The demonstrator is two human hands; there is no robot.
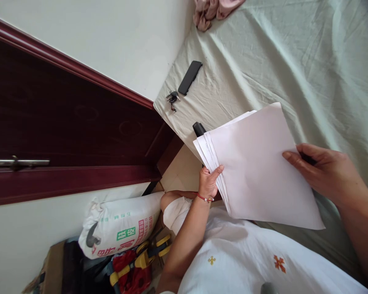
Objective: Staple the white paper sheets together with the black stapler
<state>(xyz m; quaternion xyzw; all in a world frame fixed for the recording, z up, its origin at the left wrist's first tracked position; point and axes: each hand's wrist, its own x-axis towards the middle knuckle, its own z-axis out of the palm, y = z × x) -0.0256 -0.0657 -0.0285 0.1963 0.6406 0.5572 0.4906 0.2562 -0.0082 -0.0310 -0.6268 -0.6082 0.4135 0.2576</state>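
A loose stack of white paper sheets is held up over my lap, its left edges fanned slightly out of line. My left hand grips the stack's left edge, thumb on top and the other fingers underneath. At the right edge my right hand pinches the paper between thumb and fingers; its fingertips are partly hidden behind the sheets. The top sheet looks blank. Part of a black object sticks out from behind the stack's upper left corner; the rest of it is hidden.
On the bed's pale green sheet lie a black flat case and some keys. Pink cloth is bunched at the top. To the left are a dark red door, a white printed sack and yellow-and-red gear.
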